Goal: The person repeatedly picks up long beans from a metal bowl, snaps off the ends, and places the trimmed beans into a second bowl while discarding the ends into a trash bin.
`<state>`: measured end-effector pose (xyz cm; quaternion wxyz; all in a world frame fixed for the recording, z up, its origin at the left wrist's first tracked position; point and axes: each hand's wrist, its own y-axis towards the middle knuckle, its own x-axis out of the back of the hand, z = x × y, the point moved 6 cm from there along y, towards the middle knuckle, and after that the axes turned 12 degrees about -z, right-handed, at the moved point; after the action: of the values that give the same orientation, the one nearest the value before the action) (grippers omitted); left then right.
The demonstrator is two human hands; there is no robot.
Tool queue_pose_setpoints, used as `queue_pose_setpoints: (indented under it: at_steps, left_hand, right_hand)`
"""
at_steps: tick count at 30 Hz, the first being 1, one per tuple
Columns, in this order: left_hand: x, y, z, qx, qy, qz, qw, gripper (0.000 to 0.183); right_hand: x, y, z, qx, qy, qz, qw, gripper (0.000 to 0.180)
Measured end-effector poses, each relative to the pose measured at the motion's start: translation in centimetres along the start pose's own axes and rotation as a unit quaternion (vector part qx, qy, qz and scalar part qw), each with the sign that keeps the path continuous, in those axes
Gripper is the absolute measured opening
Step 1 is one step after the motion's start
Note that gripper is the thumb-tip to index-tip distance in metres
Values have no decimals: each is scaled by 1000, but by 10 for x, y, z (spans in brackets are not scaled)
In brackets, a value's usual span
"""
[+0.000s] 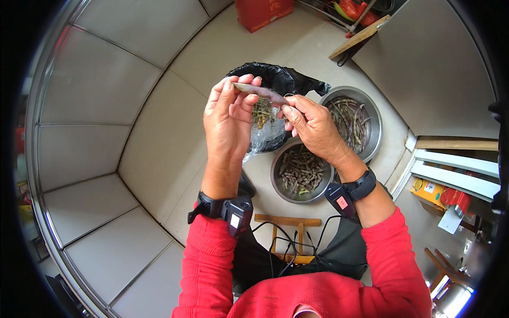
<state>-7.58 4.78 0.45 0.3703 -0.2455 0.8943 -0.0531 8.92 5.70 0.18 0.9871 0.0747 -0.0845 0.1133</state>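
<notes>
A purple-green bean pod [262, 92] is stretched between my two hands above a bag. My left hand [230, 105] pinches its left end between thumb and fingers. At its right end, my right hand [308, 119] grips the pod with thumb and forefinger. Below lies a black plastic bag [284, 77], with a clear plastic liner [265, 135] and stringy green-yellow trimmings [262, 113] in it. A large metal basin [375, 115] to the right contains long whole pods [350, 119]. Nearer to me, a smaller metal bowl [276, 187] holds short bean pieces [302, 171].
The wooden frame of a low stool [288, 220] shows between my legs, with black cables [292, 242] across it. Tiled cabinet fronts [83, 155] curve along the left. A grey panel [433, 71] stands at right. A red box [264, 14] sits on the floor ahead.
</notes>
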Motion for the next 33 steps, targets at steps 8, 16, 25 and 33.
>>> queue_pose_setpoints:
  at_steps: [8, 16, 25, 33]
  left_hand:
    - [-45, -40, 2, -431, 603, 221, 633, 31]
    - [-42, -41, -2, -446, 552, 185, 679, 21]
    - [-8, -7, -38, -141, 131, 19, 981, 25]
    - [35, 13, -65, -150, 44, -99, 983, 24]
  right_hand:
    - [6, 0, 2, 194, -188, -43, 962, 10]
    - [11, 0, 17, 224, -186, -78, 953, 16]
    - [18, 4, -11, -101, 103, -71, 987, 23]
    - [5, 19, -36, 24, -96, -81, 992, 17]
